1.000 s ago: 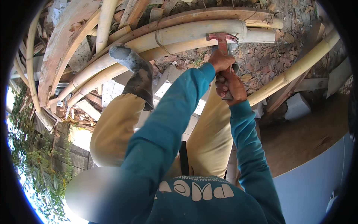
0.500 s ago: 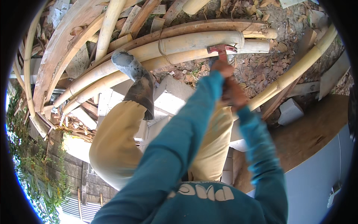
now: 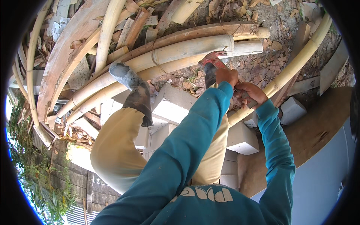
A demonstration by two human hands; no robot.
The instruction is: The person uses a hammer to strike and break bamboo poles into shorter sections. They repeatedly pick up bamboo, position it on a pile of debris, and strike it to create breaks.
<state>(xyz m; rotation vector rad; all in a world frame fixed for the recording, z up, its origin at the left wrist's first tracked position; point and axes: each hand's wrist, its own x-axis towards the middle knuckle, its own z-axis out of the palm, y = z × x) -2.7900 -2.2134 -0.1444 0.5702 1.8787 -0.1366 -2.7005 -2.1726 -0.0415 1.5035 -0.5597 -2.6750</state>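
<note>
A red claw hammer [image 3: 214, 57] lies slantwise in front of me, its head against the cut end part of the lower bamboo pole [image 3: 195, 61]. Its claw points right along the bamboo. My left hand [image 3: 227, 77] is closed round the handle below the head. Farther down, my right hand [image 3: 253, 93] wraps the handle's lower end, to the right of the left hand. Some of the right fingers are hidden. A thicker bamboo pole [image 3: 191, 47] lies beside the lower one, with a thin wire tied round both. Whether the claw grips a nail is too small to tell.
My left boot [image 3: 129, 80] rests on the bamboo; my right boot [image 3: 210, 73] is partly behind the hammer. White blocks [image 3: 170, 103] lie between my legs. Another bamboo pole [image 3: 296, 71] slants on the right. Wood scraps [image 3: 137, 28] and curved planks [image 3: 71, 41] are heaped at the far left.
The hammer handle has swung down to the right, and its head has tilted. My right hand has moved right, away from the left hand. The view has shifted slightly.
</note>
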